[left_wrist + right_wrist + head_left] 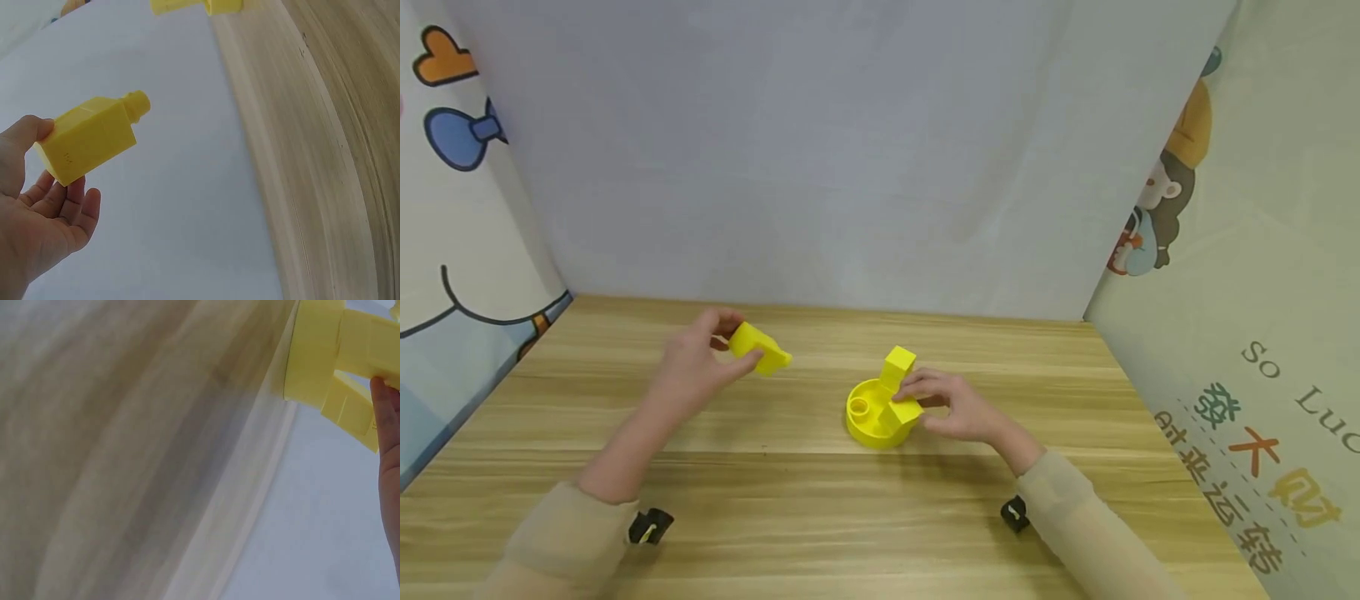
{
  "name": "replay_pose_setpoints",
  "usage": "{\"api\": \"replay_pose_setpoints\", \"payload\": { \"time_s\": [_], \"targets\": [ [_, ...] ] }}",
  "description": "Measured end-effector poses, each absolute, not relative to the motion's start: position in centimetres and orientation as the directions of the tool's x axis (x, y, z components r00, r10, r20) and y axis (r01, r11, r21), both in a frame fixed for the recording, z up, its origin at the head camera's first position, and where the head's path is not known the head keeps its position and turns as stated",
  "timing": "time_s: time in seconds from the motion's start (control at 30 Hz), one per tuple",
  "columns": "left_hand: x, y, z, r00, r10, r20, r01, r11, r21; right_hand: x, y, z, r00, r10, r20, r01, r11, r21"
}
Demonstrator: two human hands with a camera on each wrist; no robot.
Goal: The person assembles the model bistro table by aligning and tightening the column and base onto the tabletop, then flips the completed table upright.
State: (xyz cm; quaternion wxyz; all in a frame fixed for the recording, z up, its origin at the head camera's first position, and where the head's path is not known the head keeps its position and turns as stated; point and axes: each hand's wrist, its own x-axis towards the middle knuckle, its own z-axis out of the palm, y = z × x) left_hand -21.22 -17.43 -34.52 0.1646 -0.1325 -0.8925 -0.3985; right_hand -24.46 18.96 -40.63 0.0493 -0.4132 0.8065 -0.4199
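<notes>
My left hand (pixel 696 354) pinches a yellow bottle-shaped block (pixel 90 140) between thumb and fingers, held up off the table. It has a boxy body and a short round neck, which points away from the palm. To the right, a round yellow base (pixel 880 438) with a raised rim and a small ring-shaped socket (pixel 859 407) rests on the table. Two yellow blocks stand in it. My right hand (pixel 958 408) grips the near block (pixel 905 411) with fingertips and thumb. The far block (pixel 898 365) stands tilted behind it, untouched by the left hand.
The wood-grain table (pixel 760 508) runs back to a pale cloth wall (pixel 820 167). Printed cloth panels flank it on the left (pixel 475 225) and right (pixel 1247 275). A black wrist device (pixel 651 527) sits by the left cuff, another (pixel 1015 514) by the right.
</notes>
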Motion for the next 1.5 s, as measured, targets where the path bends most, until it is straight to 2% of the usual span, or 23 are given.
{"api": "replay_pose_setpoints", "payload": {
  "time_s": [0.13, 0.37, 0.53, 0.73, 0.93, 1.13, 1.33, 1.5],
  "targets": [
    [-21.4, -15.8, -34.7, -0.889, 0.145, 0.434, 0.420, 0.636, 0.647, -24.0, 19.0, -40.5, -0.682, -0.692, 0.237, -0.590, 0.329, -0.738],
    [-21.5, -13.4, -34.7, -0.850, 0.202, 0.486, 0.500, 0.599, 0.626, -22.5, 18.1, -40.4, -0.787, -0.563, 0.252, -0.531, 0.410, -0.742],
    [-21.9, -11.8, -35.0, -0.834, 0.262, 0.486, 0.540, 0.571, 0.618, -21.6, 17.3, -40.4, -0.832, -0.476, 0.283, -0.506, 0.446, -0.738],
    [-22.5, -10.3, -35.9, -0.826, 0.331, 0.457, 0.562, 0.546, 0.621, -21.2, 16.9, -40.1, -0.874, -0.425, 0.235, -0.436, 0.473, -0.766],
    [-23.0, -9.0, -36.5, -0.823, 0.383, 0.420, 0.568, 0.535, 0.625, -20.9, 16.8, -38.6, -0.869, -0.442, 0.224, -0.430, 0.448, -0.784],
    [-23.6, -8.1, -37.2, -0.818, 0.424, 0.389, 0.572, 0.523, 0.632, -20.7, 17.1, -37.1, -0.827, -0.508, 0.242, -0.485, 0.425, -0.765],
    [-24.2, -7.5, -37.9, -0.819, 0.466, 0.335, 0.559, 0.513, 0.652, -21.2, 17.7, -37.3, -0.821, -0.524, 0.226, -0.469, 0.396, -0.789],
    [-24.5, -7.3, -38.3, -0.808, 0.502, 0.308, 0.564, 0.506, 0.653, -23.0, 18.8, -39.5, -0.843, -0.502, 0.192, -0.415, 0.381, -0.826]
  ]
}}
